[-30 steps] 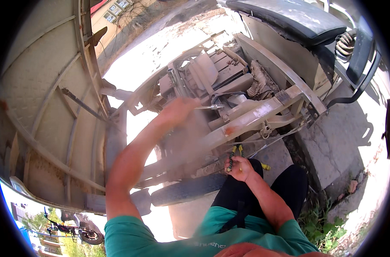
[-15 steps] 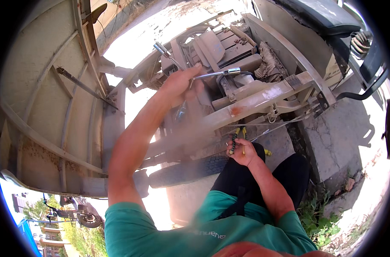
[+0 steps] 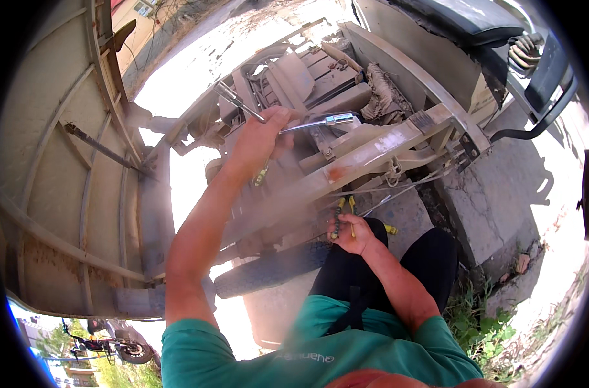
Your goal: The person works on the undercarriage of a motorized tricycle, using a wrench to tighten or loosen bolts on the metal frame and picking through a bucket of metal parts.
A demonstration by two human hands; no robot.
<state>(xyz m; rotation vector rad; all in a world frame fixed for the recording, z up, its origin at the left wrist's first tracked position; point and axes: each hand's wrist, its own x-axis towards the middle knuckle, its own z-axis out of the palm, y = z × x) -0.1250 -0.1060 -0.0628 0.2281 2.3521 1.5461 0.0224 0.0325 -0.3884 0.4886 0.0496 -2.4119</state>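
Sunlit concrete point(image 3: 488, 207) borders a dusty vehicle frame point(image 3: 372, 154) with its parts exposed. Above the frame's left part, a metal socket wrench point(image 3: 315, 123) crosses the left hand point(image 3: 257, 139): one arm extends right from the fingers, another points far and left. These fingers are curled around the wrench's middle, back of the hand upward, the bare forearm reaching far and slightly right. Lower and nearer, the right hand point(image 3: 354, 237), its forearm slanting left, closes its fingers on a yellow-and-dark hand tool point(image 3: 338, 218), which projects far from the fingers. Outward lie a tyre point(image 3: 272, 270), near; a ribbed panel point(image 3: 52, 200), left; a black seat point(image 3: 459, 22), far right.
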